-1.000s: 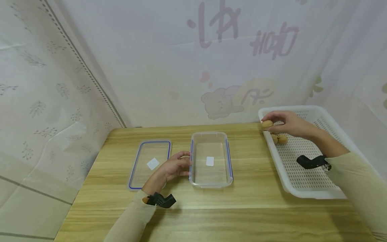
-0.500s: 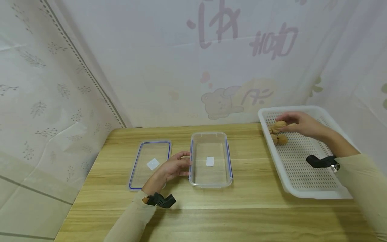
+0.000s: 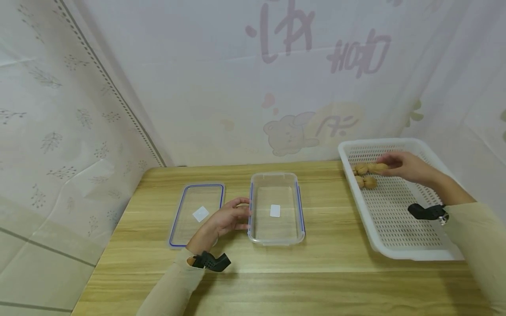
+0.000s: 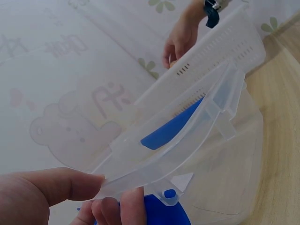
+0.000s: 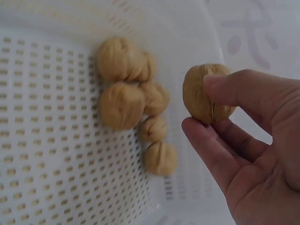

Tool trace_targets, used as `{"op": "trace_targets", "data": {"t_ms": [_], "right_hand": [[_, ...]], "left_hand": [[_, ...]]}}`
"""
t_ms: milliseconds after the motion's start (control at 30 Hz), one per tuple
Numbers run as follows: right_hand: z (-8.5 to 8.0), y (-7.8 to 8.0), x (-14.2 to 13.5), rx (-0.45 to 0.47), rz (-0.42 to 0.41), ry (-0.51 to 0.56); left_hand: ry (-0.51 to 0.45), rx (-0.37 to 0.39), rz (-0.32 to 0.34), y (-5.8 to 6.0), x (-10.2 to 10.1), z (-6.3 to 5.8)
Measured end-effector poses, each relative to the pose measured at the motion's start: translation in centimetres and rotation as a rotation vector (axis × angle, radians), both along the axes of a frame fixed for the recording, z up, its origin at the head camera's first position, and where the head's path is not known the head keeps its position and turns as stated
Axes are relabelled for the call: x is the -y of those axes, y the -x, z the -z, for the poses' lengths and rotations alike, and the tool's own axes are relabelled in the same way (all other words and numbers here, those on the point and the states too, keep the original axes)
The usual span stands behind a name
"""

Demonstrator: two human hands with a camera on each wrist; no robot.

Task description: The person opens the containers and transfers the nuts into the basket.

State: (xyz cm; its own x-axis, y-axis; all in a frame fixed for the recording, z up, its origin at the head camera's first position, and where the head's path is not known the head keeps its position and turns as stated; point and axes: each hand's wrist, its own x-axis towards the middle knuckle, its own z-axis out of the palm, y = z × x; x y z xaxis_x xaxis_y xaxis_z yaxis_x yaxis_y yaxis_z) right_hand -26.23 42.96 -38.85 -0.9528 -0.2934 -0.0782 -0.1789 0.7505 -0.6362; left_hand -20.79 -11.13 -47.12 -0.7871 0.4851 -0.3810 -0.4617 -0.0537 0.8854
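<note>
In the right wrist view my right hand (image 5: 258,136) pinches a walnut (image 5: 199,96) between thumb and fingers, over the white perforated basket (image 3: 369,232). Several other walnuts (image 5: 123,105) are grouped on the basket floor beside one wall. From the head view, my right hand is above the basket's back part, close to this group. My left hand (image 3: 229,217) touches the left side of a clear plastic food container (image 3: 276,237) with relaxed fingers. The container is uncovered and has blue-edged latches; a white label (image 3: 275,210) shows at its bottom.
A clear lid (image 3: 193,237) with a blue seal lies left of the container, partly behind my left forearm. Everything sits on a wooden table (image 3: 308,281). A printed curtain (image 3: 205,87) hangs right behind the table's back edge.
My right hand has moved right from the basket's left rim, away from two walnuts at the back left, and holds a walnut. The left hand and container stay put.
</note>
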Motion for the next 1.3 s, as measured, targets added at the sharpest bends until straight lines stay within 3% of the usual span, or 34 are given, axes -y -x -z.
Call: {"op": "trace_targets", "data": {"t_ms": [333,767,1300], "right_hand": [[1.5,0.3,-2.0,0.007,0.021,-0.131],[4.2,0.9,-2.7,0.035,0.004,-0.195],[4.7,0.9,-2.2,0.073,-0.01,-0.172]], "left_hand": [[0.01,0.003,-0.001,0.0,0.0,-0.1],[0.011,0.001,-0.02,-0.2,-0.1,-0.4],[0.006,-0.001,-0.016,-0.1,-0.1,-0.1]]}}
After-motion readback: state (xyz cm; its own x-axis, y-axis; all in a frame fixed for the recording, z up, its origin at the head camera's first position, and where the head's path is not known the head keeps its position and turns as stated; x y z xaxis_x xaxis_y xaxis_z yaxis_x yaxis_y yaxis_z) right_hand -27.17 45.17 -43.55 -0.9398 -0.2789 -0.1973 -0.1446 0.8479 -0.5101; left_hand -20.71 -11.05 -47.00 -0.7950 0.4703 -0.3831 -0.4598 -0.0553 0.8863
